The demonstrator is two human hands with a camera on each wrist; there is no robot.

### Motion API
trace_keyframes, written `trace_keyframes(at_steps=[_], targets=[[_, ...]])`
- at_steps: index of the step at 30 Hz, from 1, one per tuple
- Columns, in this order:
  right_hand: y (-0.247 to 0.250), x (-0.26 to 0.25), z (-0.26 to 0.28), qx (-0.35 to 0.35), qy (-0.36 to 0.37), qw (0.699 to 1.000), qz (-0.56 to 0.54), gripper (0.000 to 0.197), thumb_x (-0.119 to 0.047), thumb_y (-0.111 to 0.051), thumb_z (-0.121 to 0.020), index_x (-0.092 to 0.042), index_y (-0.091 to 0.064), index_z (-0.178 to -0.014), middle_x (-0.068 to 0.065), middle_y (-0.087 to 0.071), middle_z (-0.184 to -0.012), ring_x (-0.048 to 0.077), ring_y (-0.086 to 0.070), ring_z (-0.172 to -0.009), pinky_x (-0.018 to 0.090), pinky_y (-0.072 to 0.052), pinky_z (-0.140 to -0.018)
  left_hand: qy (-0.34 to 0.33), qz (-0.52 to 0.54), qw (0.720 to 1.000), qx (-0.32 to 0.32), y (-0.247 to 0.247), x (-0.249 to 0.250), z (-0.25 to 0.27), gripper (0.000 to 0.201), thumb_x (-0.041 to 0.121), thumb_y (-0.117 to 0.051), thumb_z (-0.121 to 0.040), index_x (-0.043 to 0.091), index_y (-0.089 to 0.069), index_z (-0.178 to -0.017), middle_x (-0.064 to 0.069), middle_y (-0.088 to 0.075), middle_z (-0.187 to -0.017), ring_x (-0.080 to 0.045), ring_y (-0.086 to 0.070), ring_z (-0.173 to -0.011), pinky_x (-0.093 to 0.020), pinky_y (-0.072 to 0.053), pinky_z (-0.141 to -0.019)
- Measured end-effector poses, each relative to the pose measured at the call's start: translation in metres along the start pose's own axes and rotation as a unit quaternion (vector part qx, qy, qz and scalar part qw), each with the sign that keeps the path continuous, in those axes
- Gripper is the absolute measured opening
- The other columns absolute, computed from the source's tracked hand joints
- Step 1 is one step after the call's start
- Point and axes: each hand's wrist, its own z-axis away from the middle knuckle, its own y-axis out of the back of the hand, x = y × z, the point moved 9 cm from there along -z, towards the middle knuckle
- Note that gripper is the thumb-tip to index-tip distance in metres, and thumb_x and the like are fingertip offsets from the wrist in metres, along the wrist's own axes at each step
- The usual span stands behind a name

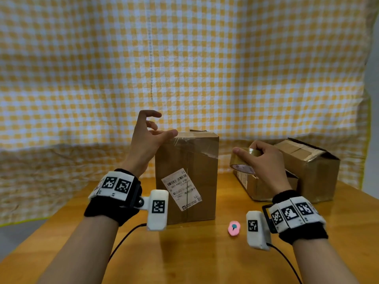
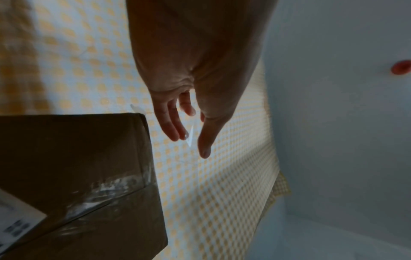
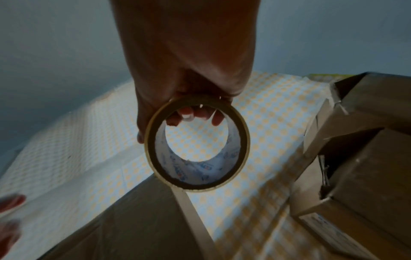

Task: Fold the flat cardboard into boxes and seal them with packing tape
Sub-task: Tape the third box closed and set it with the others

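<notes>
A tall brown cardboard box stands upright at the table's middle, with a white shipping label on its front and clear tape across its top. My left hand is raised at the box's top left corner, fingers loose and spread, thumb at the corner edge. In the left wrist view, that hand holds nothing firmly, though a thin clear sliver shows between fingers and thumb beside the box. My right hand grips a roll of packing tape to the right of the box. Its fingers curl through the roll.
Two other cardboard boxes sit at the back right, behind my right hand, one with loose flaps. A small pink cutter lies on the wooden table in front of the tall box. A yellow checked cloth hangs behind.
</notes>
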Motion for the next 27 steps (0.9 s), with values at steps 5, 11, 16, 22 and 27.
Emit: trace_keyframes(at_steps=[5, 11, 16, 22, 27], targets=[[-0.015, 0.028, 0.01, -0.145, -0.071, 0.987, -0.004, 0.043, -0.038, -0.08, -0.083, -0.005, -0.058, -0.066, -0.006, -0.054, -0.058, 0.003, -0.05, -0.056, 0.014, -0.039, -0.057, -0.063, -0.098, 0.993, -0.011, -0.012, 0.023, -0.005, 0.055, 0.016, -0.082, -0.078, 0.027, -0.049, -0.121, 0.002, -0.049, -0.103, -0.001, -0.061, -0.079, -0.018, -0.05, -0.07], [-0.032, 0.057, 0.033, -0.183, -0.127, 0.975, 0.01, 0.036, -0.04, -0.076, -0.086, -0.009, -0.061, -0.075, 0.001, -0.057, -0.069, 0.011, -0.052, -0.064, 0.013, -0.038, -0.053, -0.138, -0.181, 0.972, -0.05, -0.042, 0.046, -0.013, 0.055, 0.015, -0.083, -0.077, 0.027, -0.05, -0.119, -0.005, -0.053, -0.104, -0.009, -0.064, -0.083, -0.005, -0.047, -0.064], [0.011, 0.035, 0.001, 0.032, -0.036, 0.998, 0.045, 0.034, -0.036, -0.077, -0.087, -0.005, -0.062, -0.082, 0.013, -0.06, -0.079, 0.024, -0.051, -0.075, 0.033, -0.038, -0.065, -0.152, -0.191, 0.97, 0.004, -0.035, 0.034, -0.014, 0.05, 0.02, -0.084, -0.076, 0.025, -0.053, -0.115, -0.002, -0.057, -0.091, -0.013, -0.059, -0.086, -0.019, -0.046, -0.073], [0.024, 0.018, -0.033, 0.098, 0.005, 0.99, 0.102, 0.035, -0.034, -0.081, -0.08, -0.012, -0.056, -0.074, -0.006, -0.051, -0.068, 0.021, -0.051, -0.075, 0.035, -0.038, -0.07, -0.104, -0.206, 0.97, 0.078, -0.028, -0.004, -0.015, 0.042, 0.032, -0.086, -0.072, 0.027, -0.06, -0.104, 0.01, -0.059, -0.082, -0.017, -0.059, -0.09, -0.038, -0.051, -0.086], [0.02, 0.021, -0.049, 0.094, 0.001, 0.987, 0.128, 0.035, -0.04, -0.083, -0.076, -0.017, -0.058, -0.07, -0.005, -0.056, -0.07, 0.028, -0.059, -0.084, 0.05, -0.048, -0.083, -0.08, -0.22, 0.968, 0.09, -0.025, -0.018, -0.02, 0.035, 0.041, -0.085, -0.071, 0.031, -0.066, -0.098, 0.013, -0.06, -0.078, -0.018, -0.058, -0.094, -0.051, -0.047, -0.091]])
